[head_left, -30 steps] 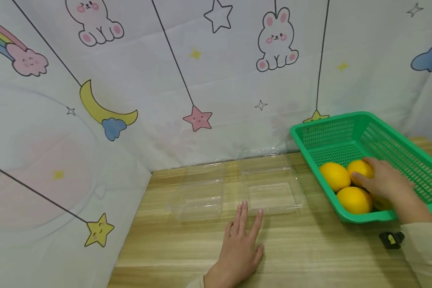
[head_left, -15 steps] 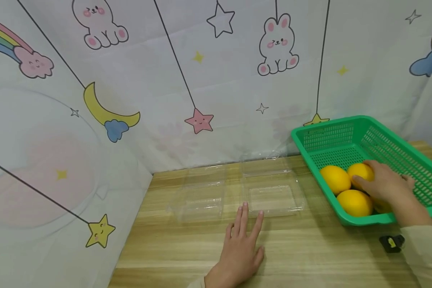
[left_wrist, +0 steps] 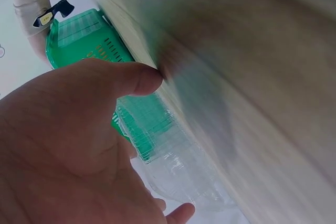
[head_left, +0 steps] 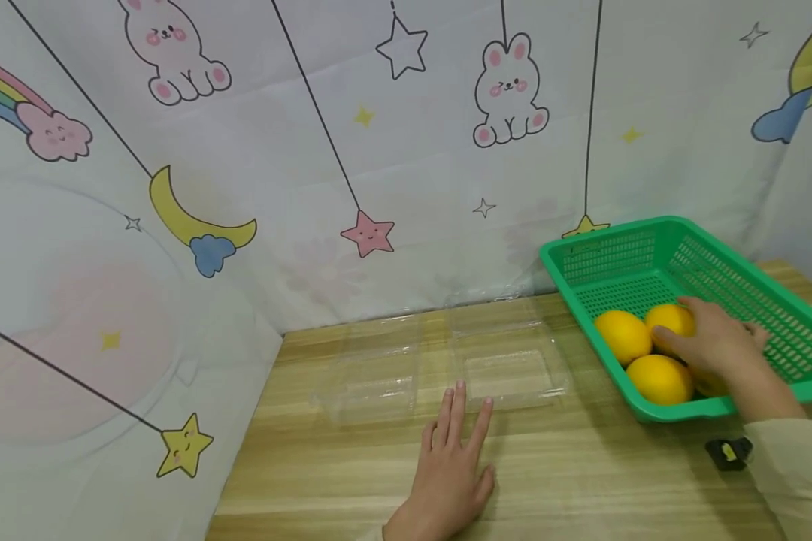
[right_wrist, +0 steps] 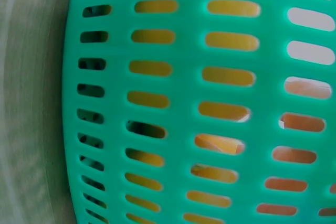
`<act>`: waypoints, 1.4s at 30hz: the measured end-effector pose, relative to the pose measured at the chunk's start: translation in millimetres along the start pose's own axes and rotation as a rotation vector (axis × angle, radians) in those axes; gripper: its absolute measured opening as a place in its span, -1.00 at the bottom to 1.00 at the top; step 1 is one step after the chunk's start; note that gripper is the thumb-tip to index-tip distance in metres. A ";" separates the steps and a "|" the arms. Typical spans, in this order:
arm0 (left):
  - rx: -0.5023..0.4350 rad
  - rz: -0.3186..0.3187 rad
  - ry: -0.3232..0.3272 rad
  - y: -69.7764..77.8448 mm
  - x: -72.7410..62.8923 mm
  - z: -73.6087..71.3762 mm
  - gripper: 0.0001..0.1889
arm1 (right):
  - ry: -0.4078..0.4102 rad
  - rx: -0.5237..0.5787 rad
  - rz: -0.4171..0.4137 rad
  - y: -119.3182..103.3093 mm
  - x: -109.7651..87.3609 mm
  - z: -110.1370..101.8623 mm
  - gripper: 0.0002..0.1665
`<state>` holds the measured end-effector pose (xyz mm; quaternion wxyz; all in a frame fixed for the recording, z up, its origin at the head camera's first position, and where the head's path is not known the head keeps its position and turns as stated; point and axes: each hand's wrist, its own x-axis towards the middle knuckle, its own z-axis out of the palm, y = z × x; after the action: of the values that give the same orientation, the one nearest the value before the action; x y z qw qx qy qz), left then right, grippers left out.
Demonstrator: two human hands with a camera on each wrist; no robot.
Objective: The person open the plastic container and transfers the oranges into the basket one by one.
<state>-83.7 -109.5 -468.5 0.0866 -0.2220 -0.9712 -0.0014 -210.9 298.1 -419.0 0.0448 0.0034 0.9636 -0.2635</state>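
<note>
My right hand (head_left: 713,342) reaches into a green plastic basket (head_left: 568,289) at the right of the head view. Its thumb and fingers curl round an orange (head_left: 668,321), which sits among the other fruit. Beside that one lie an orange (head_left: 621,338) and another orange (head_left: 659,379); a further one is mostly hidden under the hand. The right wrist view shows only the basket's slotted wall (right_wrist: 184,93), with orange-yellow showing through. My left hand (head_left: 446,473) rests on the table with fingers straight, its fingertips at the near edge of a clear plastic container (head_left: 507,368).
A second clear plastic container (head_left: 375,376) stands left of the first. Both sit on the wooden table (head_left: 338,481) near a printed cloth backdrop (head_left: 419,173). A small black device (head_left: 728,453) is at the right sleeve, in front of the basket.
The head view has shifted slightly. Both hands keep nearly the same place, the right on the orange in the basket and the left on the table.
</note>
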 end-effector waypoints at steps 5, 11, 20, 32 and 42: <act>0.008 0.005 0.031 -1.0 -0.3 -1.3 -0.05 | 0.009 0.000 -0.004 -1.3 1.7 1.4 0.06; -0.009 0.000 0.035 -3.1 1.0 -0.8 -0.02 | 0.053 0.012 0.004 -2.9 1.3 3.0 0.03; -0.035 -0.009 0.103 -3.8 2.9 0.5 0.05 | 0.151 0.046 -0.022 -8.2 -0.3 3.8 -0.04; -0.061 -0.019 0.225 -10.5 7.8 2.1 0.06 | 0.473 0.206 -0.177 -24.6 -1.9 6.0 -0.33; -0.095 -0.062 0.233 -20.8 8.7 -0.9 0.10 | 0.888 0.381 -0.415 -42.4 2.6 18.6 -0.62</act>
<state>-100.3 -124.6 -465.3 0.1880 -0.1940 -0.9598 -0.0761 -213.2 252.1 -413.7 -0.4224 -0.0681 0.8051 -0.4107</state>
